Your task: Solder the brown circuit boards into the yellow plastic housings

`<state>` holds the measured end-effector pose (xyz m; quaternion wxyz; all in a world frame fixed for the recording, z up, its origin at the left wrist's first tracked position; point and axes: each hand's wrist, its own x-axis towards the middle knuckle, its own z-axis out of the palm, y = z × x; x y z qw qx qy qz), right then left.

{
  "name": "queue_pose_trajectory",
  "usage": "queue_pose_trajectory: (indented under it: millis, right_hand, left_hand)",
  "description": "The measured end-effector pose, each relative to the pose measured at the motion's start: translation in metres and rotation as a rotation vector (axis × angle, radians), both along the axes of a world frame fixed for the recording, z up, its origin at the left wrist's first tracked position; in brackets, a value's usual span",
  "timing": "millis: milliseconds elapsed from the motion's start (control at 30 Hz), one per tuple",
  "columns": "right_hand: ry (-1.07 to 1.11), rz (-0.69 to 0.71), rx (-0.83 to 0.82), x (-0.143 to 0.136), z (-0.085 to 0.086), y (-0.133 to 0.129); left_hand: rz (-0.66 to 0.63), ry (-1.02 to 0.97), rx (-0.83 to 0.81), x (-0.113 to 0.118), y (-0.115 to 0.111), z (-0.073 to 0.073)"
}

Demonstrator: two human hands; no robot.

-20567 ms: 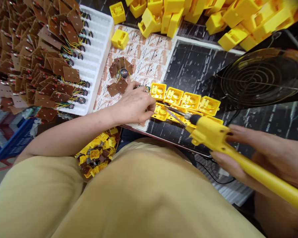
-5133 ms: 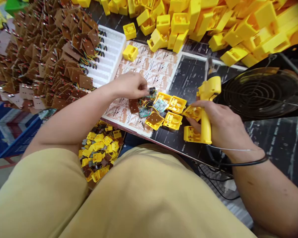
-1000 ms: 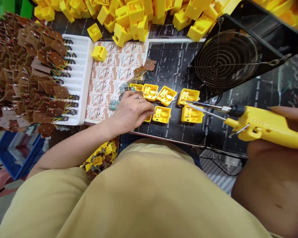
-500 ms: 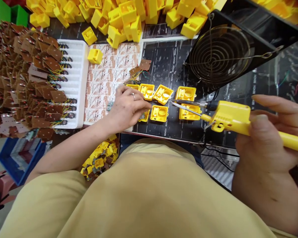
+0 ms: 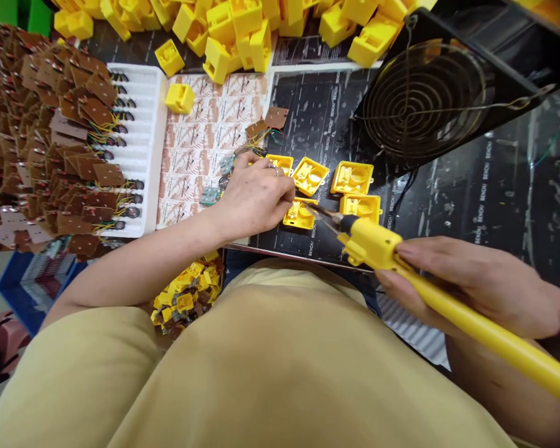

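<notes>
My right hand (image 5: 466, 286) grips a yellow soldering iron (image 5: 376, 246), its metal tip pointing left over a small open yellow plastic case (image 5: 299, 214). My left hand (image 5: 259, 193) is closed, ring on one finger, fingertips pressed together by the left edge of that case. What they hold is hidden. Behind it stand another yellow case (image 5: 280, 164) and a tilted yellow case (image 5: 310, 175). Two more open cases, a back one (image 5: 352, 178) and a front one (image 5: 360, 206), sit to the right. Small grey-green parts (image 5: 210, 196) lie beside my left wrist.
A black fan with a wire guard (image 5: 407, 115) stands at the back right. Brown circuit boards (image 5: 65, 143) are heaped on the left around a white ribbed tray (image 5: 149, 155). Yellow housings (image 5: 242, 31) pile along the back. A blue crate (image 5: 21, 292) sits below on the left.
My right hand has brought the soldering iron left and slightly down, from the right-hand cases to the one beside my left hand. My left hand has shifted slightly right.
</notes>
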<state>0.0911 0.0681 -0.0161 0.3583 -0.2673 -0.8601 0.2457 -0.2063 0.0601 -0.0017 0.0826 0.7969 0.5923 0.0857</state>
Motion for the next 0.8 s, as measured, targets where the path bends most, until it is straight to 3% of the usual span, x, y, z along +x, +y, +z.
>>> queue_pose_trajectory:
  millis: [67, 167, 367, 500, 800]
  right_hand:
    - [-0.08, 0.107, 0.066, 0.001, 0.0, 0.003]
    - [-0.208, 0.124, 0.075, -0.003, 0.004, 0.009]
    - [-0.029, 0.239, 0.285, -0.021, 0.019, 0.018]
    - [-0.035, 0.29, 0.315, -0.018, 0.026, 0.025]
    - [-0.135, 0.032, 0.161, 0.009, 0.022, 0.02]
  left_hand:
    - [0.003, 0.001, -0.024, 0.0, 0.002, 0.001]
    - [0.003, -0.004, -0.051, 0.0, 0.005, 0.002]
    - [-0.038, -0.028, -0.048, 0.0, 0.012, -0.001]
    - [-0.044, -0.013, -0.056, 0.0, 0.016, -0.002]
    - [-0.059, 0.077, -0.097, 0.003, 0.018, 0.003]
